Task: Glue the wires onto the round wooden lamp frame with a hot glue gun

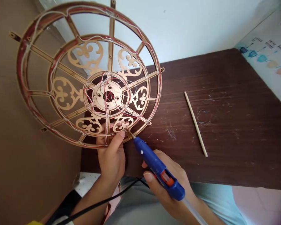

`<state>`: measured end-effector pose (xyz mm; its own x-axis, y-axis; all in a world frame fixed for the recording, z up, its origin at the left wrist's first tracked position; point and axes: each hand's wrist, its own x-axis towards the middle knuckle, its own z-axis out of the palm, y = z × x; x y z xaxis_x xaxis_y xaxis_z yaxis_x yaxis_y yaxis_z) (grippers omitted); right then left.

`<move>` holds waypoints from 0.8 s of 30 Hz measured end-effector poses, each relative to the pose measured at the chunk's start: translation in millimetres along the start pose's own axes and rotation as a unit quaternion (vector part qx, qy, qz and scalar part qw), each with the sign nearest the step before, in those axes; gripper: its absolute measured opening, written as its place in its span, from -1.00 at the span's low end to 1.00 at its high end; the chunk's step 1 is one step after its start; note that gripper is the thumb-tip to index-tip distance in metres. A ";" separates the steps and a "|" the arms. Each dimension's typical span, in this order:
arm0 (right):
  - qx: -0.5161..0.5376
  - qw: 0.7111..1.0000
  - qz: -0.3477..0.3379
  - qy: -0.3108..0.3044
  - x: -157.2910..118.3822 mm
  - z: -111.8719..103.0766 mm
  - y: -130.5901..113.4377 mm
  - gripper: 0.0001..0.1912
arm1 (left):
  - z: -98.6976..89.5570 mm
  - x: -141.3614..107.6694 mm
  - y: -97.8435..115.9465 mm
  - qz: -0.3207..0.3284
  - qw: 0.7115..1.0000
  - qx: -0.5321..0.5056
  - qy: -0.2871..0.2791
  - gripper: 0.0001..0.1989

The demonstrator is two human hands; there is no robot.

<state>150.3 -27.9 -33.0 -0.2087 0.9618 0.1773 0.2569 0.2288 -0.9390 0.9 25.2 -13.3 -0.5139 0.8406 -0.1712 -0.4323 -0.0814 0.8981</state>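
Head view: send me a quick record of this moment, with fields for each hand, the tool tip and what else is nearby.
Left hand: grips the lower edge of a round tan openwork frame with scrollwork, thumb in front
Right hand: holds a blue hot glue gun
Gun tip: slim brass-coloured nozzle at the frame's lower edge
Nearby: pale wooden dowel on a dark brown wooden table; thin black cord across the left forearm

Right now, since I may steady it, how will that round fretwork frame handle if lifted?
The round fretwork frame is probably light for its size, being thin and open. Its narrow spokes and scrollwork look fragile under twisting. Its wires may snag.
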 end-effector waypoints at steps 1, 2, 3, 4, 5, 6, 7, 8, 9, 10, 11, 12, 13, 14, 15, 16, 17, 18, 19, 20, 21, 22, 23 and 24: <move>-0.003 1.000 0.008 0.001 -0.1 0.5 -0.7 -0.73 | -0.1 -0.1 0.2 0.001 1.000 0.005 -0.002 -0.70; -0.005 1.000 0.008 0.000 0.0 0.7 -1.1 -0.72 | -0.3 -0.1 0.3 0.000 1.000 0.009 -0.002 -0.71; -0.006 1.000 0.001 -0.001 0.2 0.5 -1.2 -0.72 | -0.5 -0.2 0.4 0.000 1.000 0.013 0.000 -0.72; -0.007 1.000 -0.007 -0.005 0.7 0.1 -1.0 -0.74 | -0.7 -0.3 0.3 -0.001 1.000 0.016 0.001 -0.72; -0.007 1.000 -0.015 -0.009 1.4 -0.5 -0.7 -0.76 | -0.8 -0.4 0.2 -0.003 1.000 0.016 0.003 -0.72; -0.007 1.000 -0.021 -0.011 2.2 -1.1 -0.4 -0.78 | -0.8 -0.6 0.1 -0.005 1.000 0.015 0.003 -0.71; -0.006 1.000 -0.024 -0.012 3.0 -1.6 -0.3 -0.79 | -0.8 -0.7 0.1 -0.007 1.000 0.012 0.004 -0.71; -0.007 1.000 -0.025 -0.013 3.9 -2.0 -0.4 -0.79 | -0.7 -0.9 0.0 -0.009 1.000 0.010 0.004 -0.70; -0.007 1.000 -0.024 -0.014 4.7 -2.2 -0.8 -0.79 | -0.6 -1.1 0.0 -0.011 1.000 0.009 0.004 -0.70; -0.008 1.000 -0.024 -0.015 5.5 -2.4 -1.3 -0.78 | -0.5 -1.3 0.0 -0.011 1.000 0.009 0.004 -0.70; -0.011 1.000 -0.024 -0.017 6.2 -2.4 -2.1 -0.76 | -0.5 -1.4 -0.1 -0.010 1.000 0.009 0.002 -0.69; -0.016 0.999 -0.022 -0.022 6.8 -2.5 -2.8 -0.75 | -0.6 -1.5 -0.1 -0.009 1.000 0.009 0.001 -0.69; -0.021 0.999 -0.021 -0.025 7.2 -2.6 -3.6 -0.74 | -0.8 -1.5 -0.3 -0.008 1.000 0.008 0.000 -0.69; -0.025 0.999 -0.021 -0.027 7.6 -2.8 -4.3 -0.74 | -0.9 -1.4 -0.4 -0.008 1.000 0.006 -0.001 -0.70; -0.028 0.999 -0.022 -0.026 7.9 -3.0 -4.9 -0.73 | -1.1 -1.3 -0.6 -0.009 1.000 0.003 -0.001 -0.70; -0.030 0.999 -0.024 -0.025 8.2 -3.2 -5.4 -0.73 | -1.2 -1.1 -0.8 -0.010 1.000 0.001 -0.002 -0.70; -0.032 0.999 -0.024 -0.025 8.3 -3.4 -5.7 -0.73 | -1.2 -0.9 -1.1 -0.011 1.000 0.000 -0.001 -0.70; -0.034 0.999 -0.025 -0.025 8.3 -3.5 -5.7 -0.73 | -1.2 -0.8 -1.2 -0.011 1.000 -0.001 -0.001 -0.70; -0.036 0.999 -0.023 -0.029 8.2 -3.4 -5.5 -0.73 | -1.1 -0.6 -1.4 -0.011 1.000 0.000 -0.001 -0.70; -0.038 0.999 -0.020 -0.031 7.9 -3.1 -5.1 -0.73 | -1.0 -0.6 -1.4 -0.010 1.000 0.000 0.000 -0.69; -0.038 0.999 -0.019 -0.029 7.5 -2.6 -4.3 -0.72 | -0.9 -0.7 -1.4 -0.008 1.000 0.001 0.001 -0.69; -0.036 0.999 -0.017 -0.027 6.8 -2.0 -3.3 -0.71 | -0.8 -0.8 -1.3 -0.007 1.000 0.003 0.003 -0.69; -0.034 0.999 -0.017 -0.021 6.1 -1.2 -2.2 -0.69 | -0.8 -0.9 -1.3 -0.008 1.000 0.005 0.005 -0.68; -0.032 0.999 -0.016 -0.016 5.3 -0.5 -1.1 -0.69 | -0.8 -1.1 -1.3 -0.008 1.000 0.007 0.008 -0.68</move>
<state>149.4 -23.0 -30.9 -0.2482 0.9484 0.1970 0.3086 0.2702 -0.9120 1.4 23.9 -14.6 -0.5184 0.8335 -0.1914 -0.4294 -0.0601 0.9011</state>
